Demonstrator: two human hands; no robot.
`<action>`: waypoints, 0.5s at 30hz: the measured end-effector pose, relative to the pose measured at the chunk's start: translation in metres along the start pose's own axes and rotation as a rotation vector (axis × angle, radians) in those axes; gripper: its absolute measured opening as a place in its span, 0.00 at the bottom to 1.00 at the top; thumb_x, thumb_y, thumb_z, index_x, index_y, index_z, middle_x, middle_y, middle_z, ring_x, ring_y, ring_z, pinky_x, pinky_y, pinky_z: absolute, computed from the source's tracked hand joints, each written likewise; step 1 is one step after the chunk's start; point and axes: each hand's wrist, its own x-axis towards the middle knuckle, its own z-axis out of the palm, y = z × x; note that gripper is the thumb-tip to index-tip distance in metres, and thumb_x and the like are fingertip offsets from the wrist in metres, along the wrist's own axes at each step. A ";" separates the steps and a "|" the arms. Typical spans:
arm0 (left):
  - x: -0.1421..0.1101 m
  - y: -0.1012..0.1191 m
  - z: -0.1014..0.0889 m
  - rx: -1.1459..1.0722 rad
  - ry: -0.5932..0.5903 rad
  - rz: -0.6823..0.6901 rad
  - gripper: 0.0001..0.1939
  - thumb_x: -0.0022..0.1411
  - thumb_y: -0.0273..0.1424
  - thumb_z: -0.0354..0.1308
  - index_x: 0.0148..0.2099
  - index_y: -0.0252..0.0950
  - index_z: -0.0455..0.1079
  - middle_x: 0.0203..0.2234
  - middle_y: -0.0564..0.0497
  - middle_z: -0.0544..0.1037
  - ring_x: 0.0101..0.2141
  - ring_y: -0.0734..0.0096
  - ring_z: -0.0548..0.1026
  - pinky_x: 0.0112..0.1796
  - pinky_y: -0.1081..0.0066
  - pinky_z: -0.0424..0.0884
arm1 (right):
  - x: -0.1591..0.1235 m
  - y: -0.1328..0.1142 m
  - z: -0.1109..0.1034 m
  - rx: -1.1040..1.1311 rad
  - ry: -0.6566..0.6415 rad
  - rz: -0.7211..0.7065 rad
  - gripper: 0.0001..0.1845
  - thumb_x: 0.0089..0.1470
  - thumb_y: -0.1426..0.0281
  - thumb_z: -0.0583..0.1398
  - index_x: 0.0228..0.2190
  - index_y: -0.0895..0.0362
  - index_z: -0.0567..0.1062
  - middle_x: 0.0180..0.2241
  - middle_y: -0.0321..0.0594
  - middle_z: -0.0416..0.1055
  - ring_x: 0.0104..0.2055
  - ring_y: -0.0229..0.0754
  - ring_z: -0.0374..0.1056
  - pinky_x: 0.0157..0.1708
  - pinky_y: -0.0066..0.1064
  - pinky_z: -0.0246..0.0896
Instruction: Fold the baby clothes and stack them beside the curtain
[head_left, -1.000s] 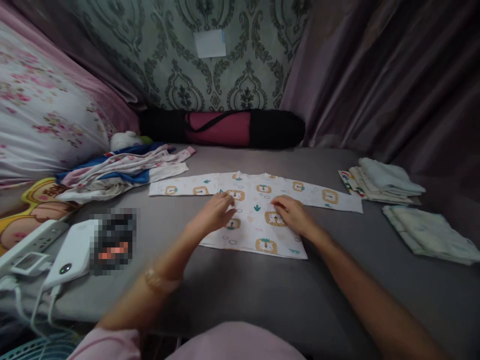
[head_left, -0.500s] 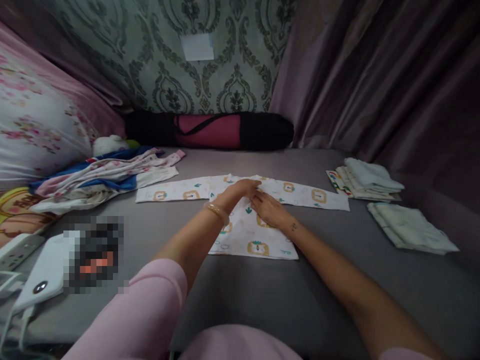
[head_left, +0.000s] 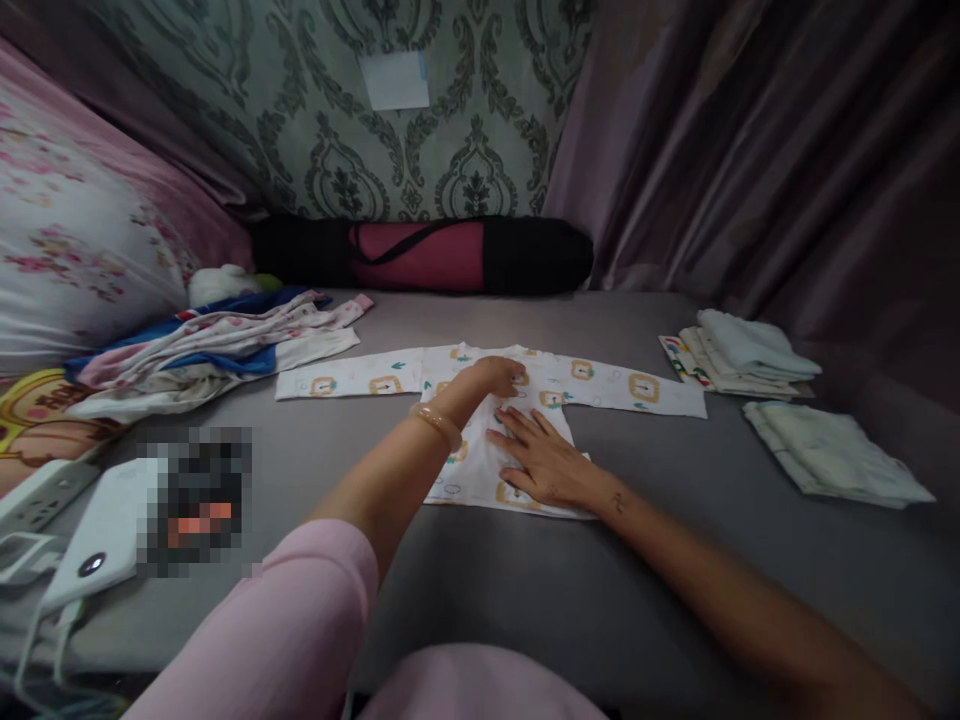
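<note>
A small white long-sleeved shirt [head_left: 476, 475] with lion and leaf prints lies face up and spread out, its sleeves stretched to both sides. My left hand [head_left: 499, 376], below a bangled wrist, rests on the upper chest near the neckline; its fingers point right and bend down to the cloth, partly hidden behind the hand. Lower on the front, my right hand [head_left: 546, 455] lies flat with its fingers spread, pressing on the fabric. Neither hand shows cloth gripped in it.
Folded clothes [head_left: 750, 355] form a pile at the right, with another folded garment [head_left: 836, 455] nearer. Loose clothes [head_left: 217, 345] lie heaped at the left, beyond a power strip [head_left: 45, 495] and a white device [head_left: 97, 530] with cables. A black and maroon bag [head_left: 420, 255] lies along the wall.
My right hand has slid down the shirt front, away from my left hand, and its fingers have spread. My left hand stays near the neckline, barely moved.
</note>
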 end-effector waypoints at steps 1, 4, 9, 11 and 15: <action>0.000 -0.001 0.001 -0.001 -0.001 0.006 0.30 0.59 0.33 0.55 0.63 0.37 0.58 0.62 0.45 0.62 0.58 0.62 0.65 0.56 0.69 0.59 | -0.004 -0.004 -0.001 0.022 -0.014 0.001 0.32 0.62 0.54 0.49 0.63 0.56 0.57 0.67 0.50 0.42 0.69 0.53 0.34 0.64 0.53 0.29; 0.000 -0.005 0.001 -0.007 0.000 0.024 0.29 0.59 0.35 0.56 0.63 0.39 0.59 0.62 0.46 0.63 0.57 0.63 0.65 0.56 0.70 0.60 | -0.018 -0.018 -0.004 0.104 -0.056 -0.034 0.33 0.62 0.53 0.50 0.63 0.54 0.56 0.67 0.49 0.41 0.69 0.52 0.35 0.64 0.53 0.28; -0.004 -0.005 0.001 -0.045 -0.010 0.043 0.34 0.54 0.47 0.59 0.61 0.41 0.61 0.60 0.46 0.65 0.56 0.59 0.67 0.55 0.69 0.61 | -0.046 -0.049 -0.009 0.259 -0.137 -0.113 0.38 0.60 0.52 0.52 0.65 0.55 0.49 0.67 0.47 0.42 0.69 0.49 0.35 0.66 0.49 0.25; -0.005 -0.004 0.002 -0.063 -0.011 0.039 0.36 0.53 0.48 0.60 0.61 0.39 0.61 0.61 0.45 0.64 0.56 0.58 0.66 0.55 0.68 0.61 | -0.056 -0.061 -0.013 0.315 -0.163 -0.113 0.39 0.59 0.53 0.52 0.65 0.56 0.49 0.67 0.46 0.40 0.69 0.48 0.34 0.66 0.46 0.27; -0.012 -0.008 0.002 -0.201 0.013 0.078 0.35 0.56 0.45 0.58 0.62 0.37 0.60 0.58 0.44 0.68 0.52 0.62 0.70 0.50 0.72 0.64 | -0.058 -0.069 -0.029 0.405 -0.177 -0.117 0.34 0.59 0.55 0.54 0.62 0.55 0.58 0.66 0.44 0.47 0.68 0.49 0.42 0.66 0.43 0.37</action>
